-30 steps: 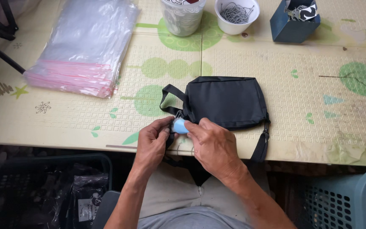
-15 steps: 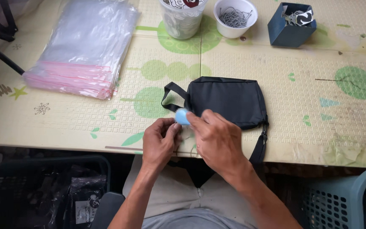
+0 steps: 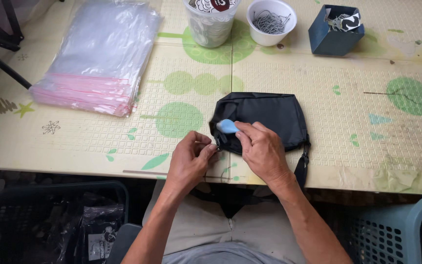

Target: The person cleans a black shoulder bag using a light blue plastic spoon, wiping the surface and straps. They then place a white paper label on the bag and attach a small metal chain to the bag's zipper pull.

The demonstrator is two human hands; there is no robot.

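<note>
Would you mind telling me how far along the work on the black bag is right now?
Done: the black bag lies flat on the table. In hand: the right hand holds a small light-blue piece at the bag's left corner, while the left hand pinches a small metal fitting there. Left: the bag is not inside any of the clear bags, which lie stacked apart.

a stack of clear plastic bags [image 3: 97,58] with pink strips lies at the surface's [image 3: 318,98] far left. a clear tub [image 3: 211,24] bears a round red-and-white label [image 3: 214,4] on its lid. below the surface, a black bag's white label [image 3: 98,244] shows.
</note>
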